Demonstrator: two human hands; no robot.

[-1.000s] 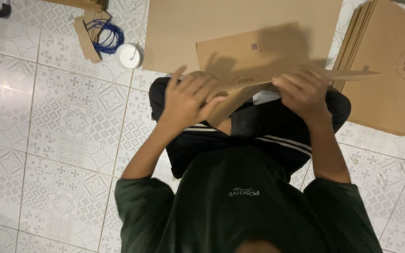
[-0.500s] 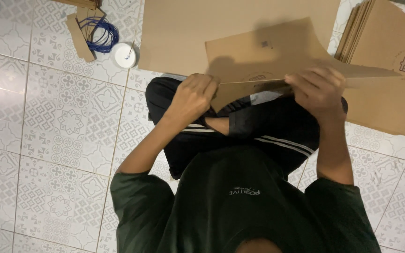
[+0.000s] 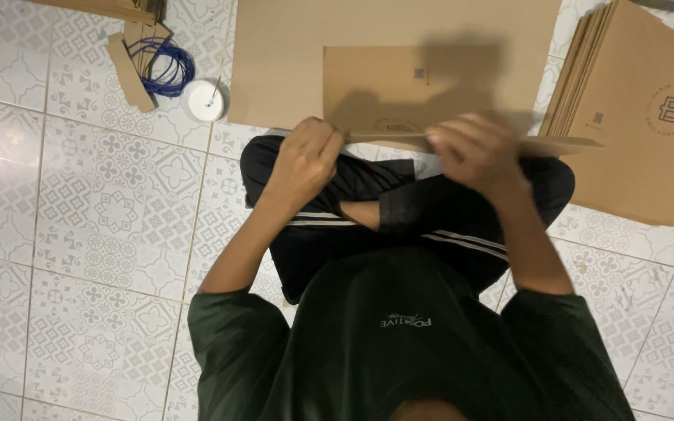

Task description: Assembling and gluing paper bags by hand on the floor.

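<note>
Person sits cross-legged on patterned floor tiles (image 3: 79, 234). Left hand (image 3: 306, 164) & right hand (image 3: 473, 152) each pinch, fingers closed, the near edge of a flat cardboard box blank (image 3: 407, 86), held over the lap, prob. to keep it steady. Right: stack of same smooth brown blanks (image 3: 641, 117). Far left: white tape roll (image 3: 204, 100), blue wire coil (image 3: 161, 66).

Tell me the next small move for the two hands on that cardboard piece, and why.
Probably press the raised flap down flat along its fold. The left hand and right hand both grip the near edge of the flat cardboard piece, which lies on a larger cardboard sheet, and the edge stands lifted over the lap.
</note>
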